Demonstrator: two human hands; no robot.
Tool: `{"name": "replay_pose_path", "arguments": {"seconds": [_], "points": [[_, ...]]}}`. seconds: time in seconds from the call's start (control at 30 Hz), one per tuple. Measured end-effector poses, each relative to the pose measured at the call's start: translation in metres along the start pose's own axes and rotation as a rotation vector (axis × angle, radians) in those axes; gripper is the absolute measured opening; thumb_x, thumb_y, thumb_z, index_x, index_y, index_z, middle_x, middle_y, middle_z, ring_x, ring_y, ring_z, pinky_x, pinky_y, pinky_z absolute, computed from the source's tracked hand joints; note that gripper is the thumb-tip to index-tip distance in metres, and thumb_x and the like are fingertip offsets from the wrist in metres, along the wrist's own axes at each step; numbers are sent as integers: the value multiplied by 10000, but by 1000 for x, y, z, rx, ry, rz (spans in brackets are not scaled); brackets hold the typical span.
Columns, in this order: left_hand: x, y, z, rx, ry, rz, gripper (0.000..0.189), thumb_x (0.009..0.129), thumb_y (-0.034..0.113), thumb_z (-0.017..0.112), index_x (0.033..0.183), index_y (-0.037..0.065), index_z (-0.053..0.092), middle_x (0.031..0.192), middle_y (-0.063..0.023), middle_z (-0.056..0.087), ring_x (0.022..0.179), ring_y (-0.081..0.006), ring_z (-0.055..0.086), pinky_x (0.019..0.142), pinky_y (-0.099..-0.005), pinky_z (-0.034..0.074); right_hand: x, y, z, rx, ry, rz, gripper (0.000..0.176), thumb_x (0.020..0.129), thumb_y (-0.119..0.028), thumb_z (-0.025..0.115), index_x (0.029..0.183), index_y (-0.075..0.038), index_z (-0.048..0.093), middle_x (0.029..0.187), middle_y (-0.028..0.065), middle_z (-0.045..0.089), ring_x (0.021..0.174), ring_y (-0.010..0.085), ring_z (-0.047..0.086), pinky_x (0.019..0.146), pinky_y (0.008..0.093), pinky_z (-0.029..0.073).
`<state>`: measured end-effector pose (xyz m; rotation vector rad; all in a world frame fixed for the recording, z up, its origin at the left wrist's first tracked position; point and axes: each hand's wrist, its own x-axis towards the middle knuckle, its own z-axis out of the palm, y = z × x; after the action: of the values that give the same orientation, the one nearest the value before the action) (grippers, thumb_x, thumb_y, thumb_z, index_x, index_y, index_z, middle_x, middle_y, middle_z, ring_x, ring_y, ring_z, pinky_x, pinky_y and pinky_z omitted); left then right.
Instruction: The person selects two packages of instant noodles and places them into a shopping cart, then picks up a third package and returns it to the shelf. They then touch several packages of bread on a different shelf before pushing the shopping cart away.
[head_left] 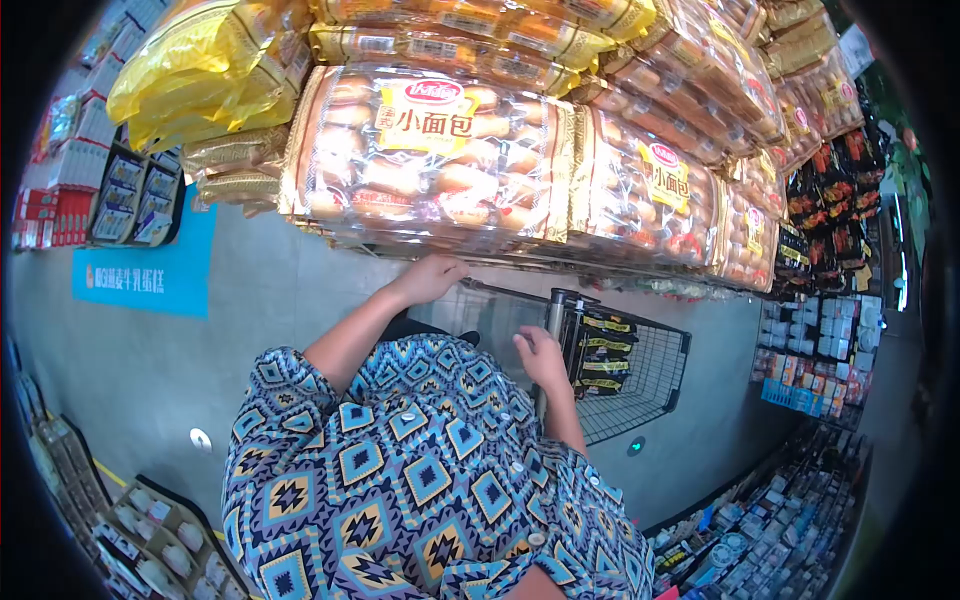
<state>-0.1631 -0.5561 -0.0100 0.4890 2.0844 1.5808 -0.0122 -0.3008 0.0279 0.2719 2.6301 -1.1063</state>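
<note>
My left hand (pixel 432 278) is stretched out just below the front edge of the bread display, its fingers together and curled beside the end of a dark bar; what they hold, if anything, is hidden. My right hand (pixel 541 357) is open, thumb and fingers apart, close to the grey upright of a shopping cart (pixel 664 372). Several dark packages with yellow print (pixel 605 352) lie in the cart's wire basket. Above my hands is a large clear pack of small bread rolls (pixel 430 160), with more such packs (pixel 650 190) to its right.
Yellow bags (pixel 205 75) sit at the upper left. A blue floor sign (pixel 140 270) is on the grey floor (pixel 270 290) at left. Stocked shelves (pixel 820 340) stand at right, and racks of goods (pixel 770 530) at lower right. More shelves (pixel 165 540) are at lower left.
</note>
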Motion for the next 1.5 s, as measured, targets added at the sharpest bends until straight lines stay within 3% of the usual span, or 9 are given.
{"name": "replay_pose_path", "arguments": {"seconds": [0.17, 0.33, 0.37, 0.53, 0.73, 0.87, 1.03, 1.13, 1.5], "points": [[21, -16, 0, 28, -8, 44, 327, 963, 252, 490, 1093, -3, 648, 1029, -131, 686, 971, -222, 639, 880, -324, 476, -12, 4, -11, -59, 597, -144, 214, 875, -138, 599, 1031, 5, 625, 1115, 191, 614, 1030, 353, 592, 891, 405, 472], [8, 7, 3, 90, -236, 24, 367, 922, 205, 539, 1212, -17, 567, 1079, -212, 650, 978, -261, 639, 864, -345, 481, -8, 34, 3, -211, 506, 115, 722, 826, -319, 670, 1362, 41, 349, 1295, 301, 462, 1218, 445, 423, 1038, 464, 335], [10, 2, 5, 95, -214, 19, 371, 923, 227, 565, 1244, 42, 555, 1011, -155, 662, 889, -172, 613, 809, -322, 487, -4, 47, 16, -158, 445, 120, 694, 834, -330, 650, 1357, 21, 358, 1255, 305, 499, 1169, 458, 475, 989, 475, 386], [28, -12, 10, 285, -220, 129, 383, 940, 276, 530, 1226, 23, 568, 1133, -199, 636, 1058, -309, 610, 936, -365, 455, -1, 26, 12, -81, 443, 391, 526, 845, -305, 613, 1267, -54, 424, 978, 280, 627, 923, 470, 596, 803, 527, 473], [25, -13, 27, 526, -686, 0, 549, 895, 402, 548, 1310, 46, 500, 1225, -231, 581, 1128, -367, 565, 989, -397, 428, 2, 17, -1, -69, 442, 451, 429, 850, -238, 596, 1230, -94, 459, 987, 256, 633, 924, 446, 602, 791, 527, 473], [33, -111, 39, 225, -525, -101, 469, 899, 356, 512, 1207, 7, 571, 1135, -237, 621, 1030, -379, 604, 924, -397, 467, 3, 25, 0, -64, 475, 474, 442, 843, -218, 608, 1253, -126, 471, 996, 248, 636, 939, 443, 600, 813, 520, 475], [-23, -263, -18, 606, -516, -639, 323, 909, 293, 446, 997, 38, 624, 804, -169, 660, 719, -291, 654, 673, -405, 524, -3, 20, -1, -84, 485, 515, 466, 838, -206, 615, 1281, -178, 470, 1013, 231, 638, 958, 433, 599, 833, 503, 479], [-63, -244, -38, 116, -212, -1022, 308, 934, 316, 424, 974, 84, 622, 796, -104, 644, 649, -237, 614, 608, -397, 508, -2, 20, -9, -130, 489, 516, 478, 830, -210, 613, 1284, -151, 474, 1032, 225, 635, 964, 418, 602, 839, 495, 481], [-43, -238, -6, -126, -194, -981, 290, 922, 274, 490, 1148, 107, 564, 936, -90, 643, 748, -238, 632, 625, -392, 488, -78, 56, -30, -193, 558, 491, 444, 837, -304, 610, 1214, -90, 513, 1114, 199, 611, 999, 388, 593, 847, 462, 485]]}}
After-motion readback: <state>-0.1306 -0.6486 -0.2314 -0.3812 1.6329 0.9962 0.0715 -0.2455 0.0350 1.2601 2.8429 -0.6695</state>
